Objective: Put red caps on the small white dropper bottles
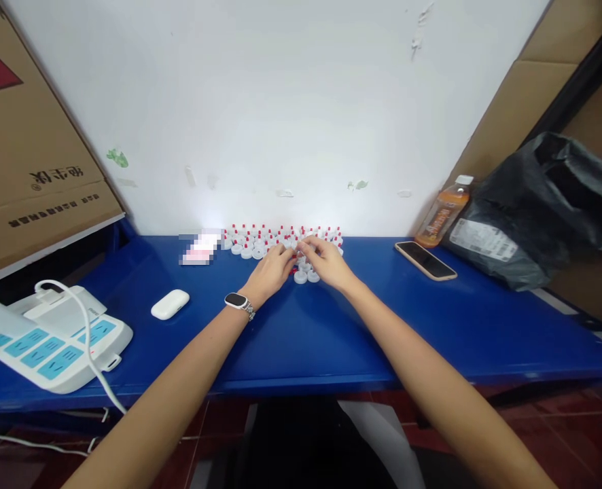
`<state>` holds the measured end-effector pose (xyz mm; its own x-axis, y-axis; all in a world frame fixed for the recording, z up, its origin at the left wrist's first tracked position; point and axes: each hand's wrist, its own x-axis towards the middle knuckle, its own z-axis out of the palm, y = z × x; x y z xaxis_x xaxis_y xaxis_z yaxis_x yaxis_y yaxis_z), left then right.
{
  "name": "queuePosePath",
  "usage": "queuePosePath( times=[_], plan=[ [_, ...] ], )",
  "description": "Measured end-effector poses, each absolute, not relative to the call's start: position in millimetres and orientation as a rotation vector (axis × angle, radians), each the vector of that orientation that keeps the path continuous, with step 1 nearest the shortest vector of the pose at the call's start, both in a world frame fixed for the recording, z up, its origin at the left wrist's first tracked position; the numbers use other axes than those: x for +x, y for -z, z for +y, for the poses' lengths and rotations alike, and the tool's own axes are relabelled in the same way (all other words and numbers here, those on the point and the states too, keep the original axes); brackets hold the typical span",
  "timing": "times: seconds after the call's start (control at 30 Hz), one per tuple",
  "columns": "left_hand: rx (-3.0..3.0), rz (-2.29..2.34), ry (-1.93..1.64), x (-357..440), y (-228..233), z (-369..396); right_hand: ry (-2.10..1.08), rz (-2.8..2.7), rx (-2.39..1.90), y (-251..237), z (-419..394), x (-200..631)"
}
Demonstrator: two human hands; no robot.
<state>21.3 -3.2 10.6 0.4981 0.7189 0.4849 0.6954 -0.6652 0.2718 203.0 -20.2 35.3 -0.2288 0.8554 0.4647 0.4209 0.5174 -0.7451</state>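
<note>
A: Where are the hands?

B: Both reach far across the blue table [301, 333]. The left hand [273, 269], with a watch [237, 301] on its wrist, and the right hand [326, 261] meet at the near edge of a cluster of small white caps with red tips [260, 239], which stands against the white wall [280, 102].

A: Holding anything?

B: Fingers of both are curled narrow and pinched together where the hands meet, among the caps. Something red shows between the fingertips, but I can't tell whether either hand truly grips a cap; it's too small to make out.

A: What else is on the table?

B: A white earbud case [170, 303] left of the left forearm, a white power strip [51, 336] with its cable at the far left, a phone [426, 260] lying flat to the right, then an orange drink bottle [442, 214] and a black plastic bag [540, 204]. A cardboard box [26, 136] leans at the left
</note>
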Motion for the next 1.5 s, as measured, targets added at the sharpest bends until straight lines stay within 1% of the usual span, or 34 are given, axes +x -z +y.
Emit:
queuePosePath(
  times=[0.13, 0.2, 0.33, 0.43, 0.5, 0.7, 0.93, 1.23, 1.5],
  plan=[
    [2.726, 1.311, -0.834, 24, -11, -4, -0.314, -1.773, -1.126, -35, -17, 206],
    [2.686, 1.326, -0.88, 20, -12, -6, -0.253, -1.738, -1.183, -35, -16, 208],
    [2.547, 1.336, -1.013, -1, -13, -4, -0.384, -1.755, -1.143, -34, -13, 209],
    [2.444, 1.351, -1.054, -19, -9, 4, -0.515, -1.721, -1.079, -31, -13, 207],
    [2.406, 1.362, -1.065, -26, -6, 9, -0.546, -1.698, -1.064, -29, -14, 204],
    [2.472, 1.343, -0.917, -14, 2, 9, -0.557, -1.7, -1.087, -28, -18, 200],
    [2.493, 1.365, -0.871, 0, 0, 1, -0.56, -1.713, -1.097, -29, -18, 200],
    [2.19, 1.332, -0.832, 9, -6, -3, -0.532, -1.725, -1.062, -26, -16, 199],
    [1.885, 1.071, -0.89, 15, 2, 5, -0.538, -1.75, -1.073, -28, -17, 201]
  ],
)
